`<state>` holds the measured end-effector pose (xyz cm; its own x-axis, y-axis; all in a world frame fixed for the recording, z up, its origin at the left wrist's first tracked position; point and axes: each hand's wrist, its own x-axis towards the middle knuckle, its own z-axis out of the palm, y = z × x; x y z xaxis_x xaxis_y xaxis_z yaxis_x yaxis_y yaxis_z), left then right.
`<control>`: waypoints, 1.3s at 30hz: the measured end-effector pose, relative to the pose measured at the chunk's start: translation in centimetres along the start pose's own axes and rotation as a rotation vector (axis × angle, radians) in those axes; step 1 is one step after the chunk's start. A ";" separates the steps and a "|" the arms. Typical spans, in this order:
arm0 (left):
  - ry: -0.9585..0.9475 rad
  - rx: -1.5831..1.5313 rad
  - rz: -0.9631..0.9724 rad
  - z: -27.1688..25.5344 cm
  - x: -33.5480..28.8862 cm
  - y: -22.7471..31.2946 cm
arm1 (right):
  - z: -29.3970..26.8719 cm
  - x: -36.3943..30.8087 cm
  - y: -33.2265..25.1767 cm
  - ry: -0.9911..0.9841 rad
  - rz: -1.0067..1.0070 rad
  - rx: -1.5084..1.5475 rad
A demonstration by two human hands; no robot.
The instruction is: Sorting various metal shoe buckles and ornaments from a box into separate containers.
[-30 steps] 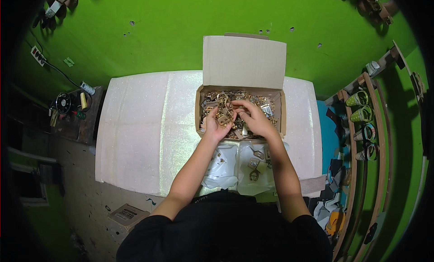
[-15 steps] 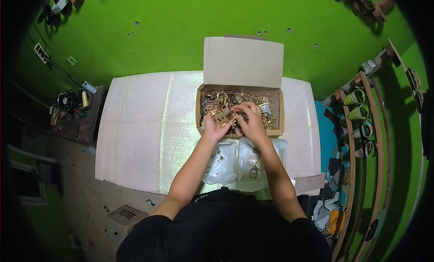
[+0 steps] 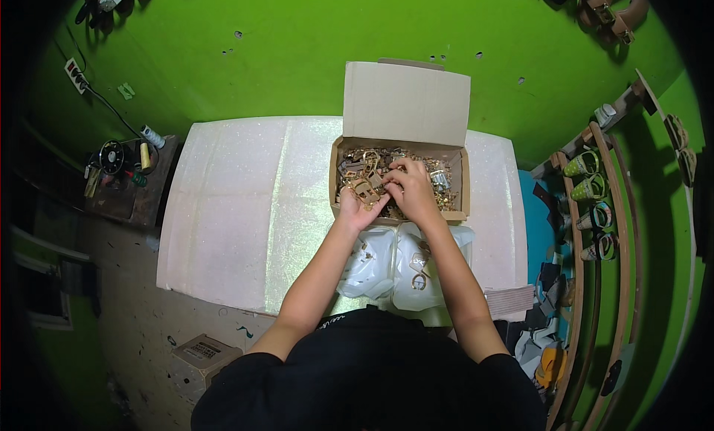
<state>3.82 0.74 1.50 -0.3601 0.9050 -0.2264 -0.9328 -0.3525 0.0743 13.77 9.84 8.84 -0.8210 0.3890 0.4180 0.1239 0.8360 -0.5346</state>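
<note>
Left hand (image 3: pixel 360 211), fingers cupped round buckles (image 3: pixel 364 189); right hand (image 3: pixel 413 197) at them, fingers curled, grip unclear, over open box (image 3: pixel 462 179).

Your left forearm (image 3: pixel 321 271) slants in from seven o'clock, aimed toward one, and your left hand (image 3: pixel 361 209) lies cupped, palm up. Your right forearm (image 3: pixel 452 271) angles toward eleven; your right hand (image 3: pixel 411 193), at the left's two o'clock, curls bent fingers (image 3: pixel 398 176) toward nine.
</note>
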 end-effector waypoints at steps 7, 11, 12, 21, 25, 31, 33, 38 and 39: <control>0.083 0.002 -0.028 0.6 -0.8 -0.1 | -0.4 1.4 1.4 -0.038 0.302 0.532; 0.027 -0.063 -0.060 0.2 -0.4 -0.1 | -1.1 1.6 1.8 -0.092 0.396 0.706; 0.050 -0.081 -0.057 0.4 -0.4 -0.1 | -1.3 1.8 1.5 -0.102 0.385 0.707; 0.057 -0.129 -0.073 0.2 -0.6 -0.5 | -2.6 2.9 0.6 -0.018 0.346 0.922; 0.068 -0.124 -0.054 0.1 -0.8 -0.3 | -3.6 2.9 0.0 0.007 0.363 0.900; 0.080 -0.220 -0.076 0.3 -1.7 0.0 | -4.7 1.8 2.4 0.181 0.335 0.875; 0.058 -0.215 -0.075 -0.1 -1.8 0.1 | -4.7 1.0 3.3 0.072 0.380 0.560; 0.001 -0.212 -0.086 -0.7 -2.3 0.5 | -5.0 -1.5 5.7 0.276 0.427 0.657; -0.022 -0.215 -0.091 -0.8 -2.4 0.5 | -5.0 -2.0 5.7 0.280 0.432 0.658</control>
<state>4.20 -1.79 1.34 -0.2772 0.9395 -0.2013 -0.9382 -0.3098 -0.1542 18.94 15.81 8.63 -0.5960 0.7782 0.1980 -0.0260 0.2278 -0.9734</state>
